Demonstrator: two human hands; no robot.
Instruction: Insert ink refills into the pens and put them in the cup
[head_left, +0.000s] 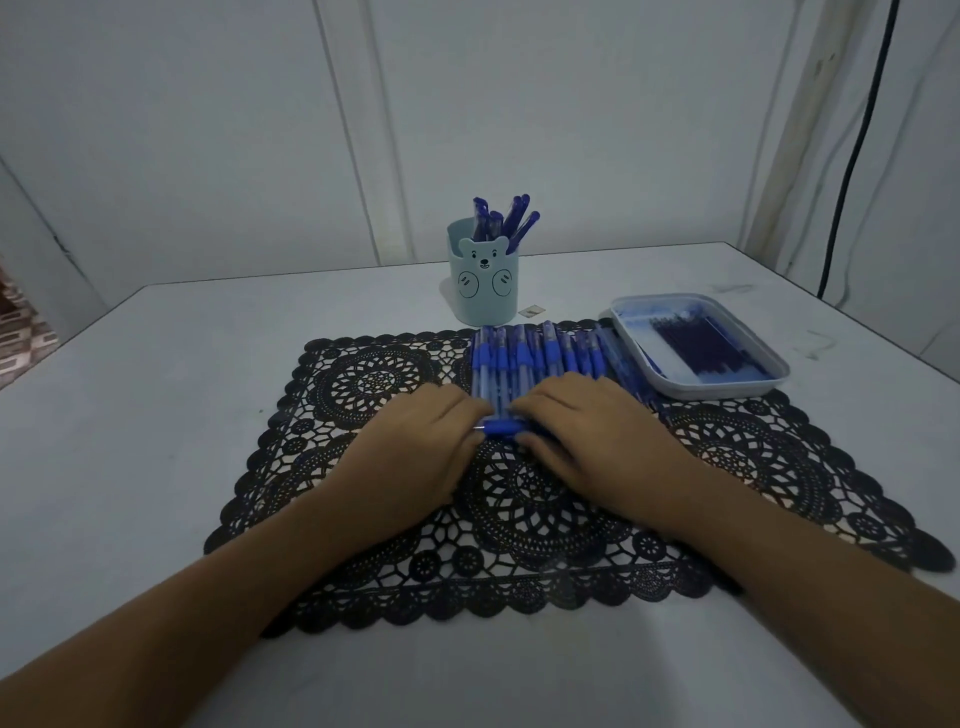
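White table (156, 415) bore a black lace mat (545, 509), where the left hand (415, 441) and right hand (587, 436) each pinched an end of one blue pen (501, 427) (held crosswise).

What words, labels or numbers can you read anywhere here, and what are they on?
None can be read.
bear-face pen cup: only a drawn bear face, no words.
small scrap beside the cup: any print is too small to read.
pens on the mat: any barrel print is too blurred.
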